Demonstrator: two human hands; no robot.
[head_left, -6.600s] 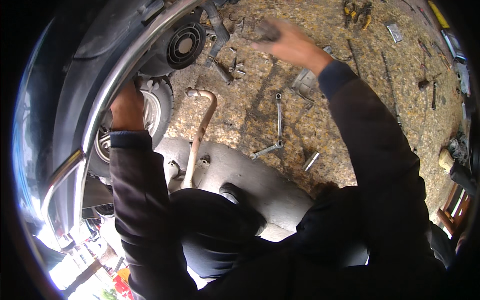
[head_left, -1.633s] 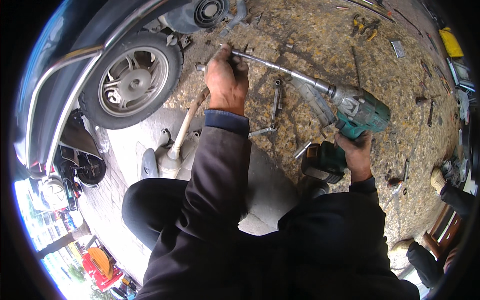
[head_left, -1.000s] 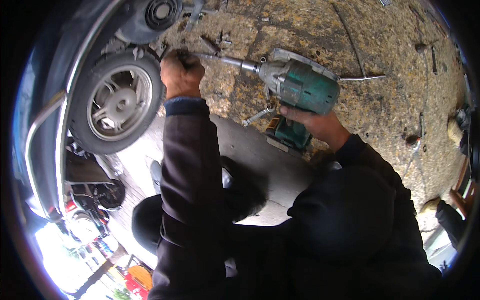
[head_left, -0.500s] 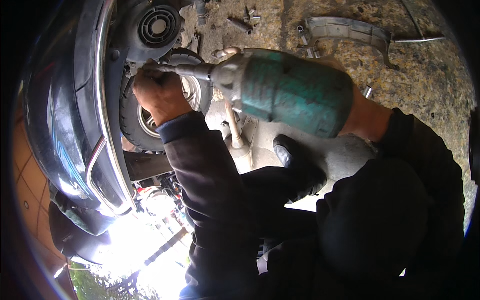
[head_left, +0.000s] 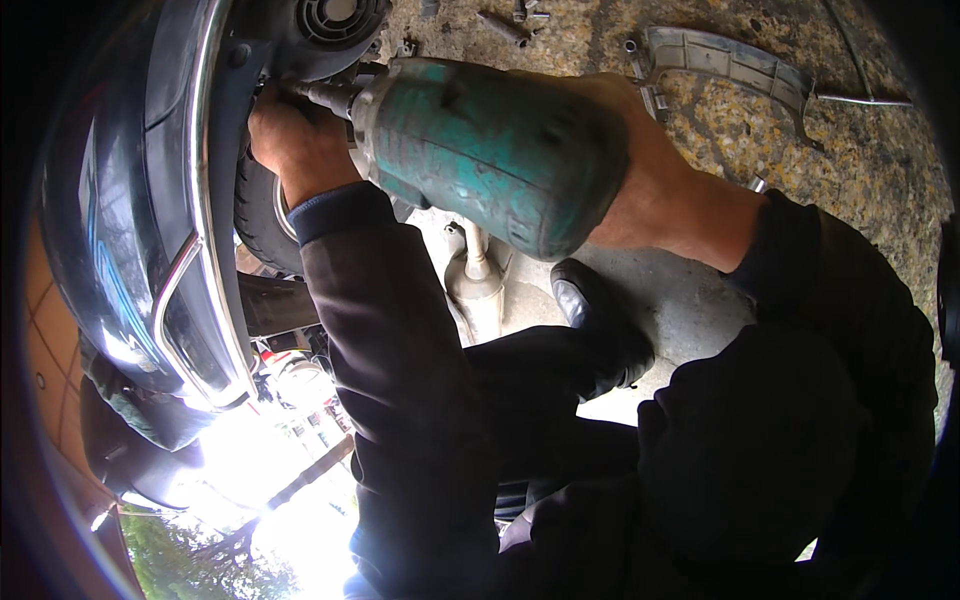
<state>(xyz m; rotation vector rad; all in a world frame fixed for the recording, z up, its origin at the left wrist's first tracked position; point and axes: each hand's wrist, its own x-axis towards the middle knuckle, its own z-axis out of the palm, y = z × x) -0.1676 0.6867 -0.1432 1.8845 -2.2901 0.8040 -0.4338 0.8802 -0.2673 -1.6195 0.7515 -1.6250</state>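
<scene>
My right hand [head_left: 650,165] grips a teal, scuffed impact wrench [head_left: 490,150], its handle hidden behind the wrench body. A metal socket [head_left: 330,97] on its nose points left at the scooter [head_left: 130,230]. Closed around the front end of that socket are the fingers of my left hand [head_left: 298,145], close against the scooter's underside. Whatever fastener may sit at the tip is hidden by these fingers. Just above lies the dark engine cover with a round grille [head_left: 335,18]. Behind my left wrist is the wheel [head_left: 262,215], partly covered.
A curved fender-like part [head_left: 735,65] lies on the stained floor at upper right, with a metal bar [head_left: 865,100] beside it. Several small tools lie at the top. An exhaust muffler [head_left: 478,290] sits below the wrench, near a shoe [head_left: 575,295].
The wrench and both hands have moved up and left in the picture, with the wrench body coming nearer the scooter. The view has shifted a little, too. Both grips stay closed.
</scene>
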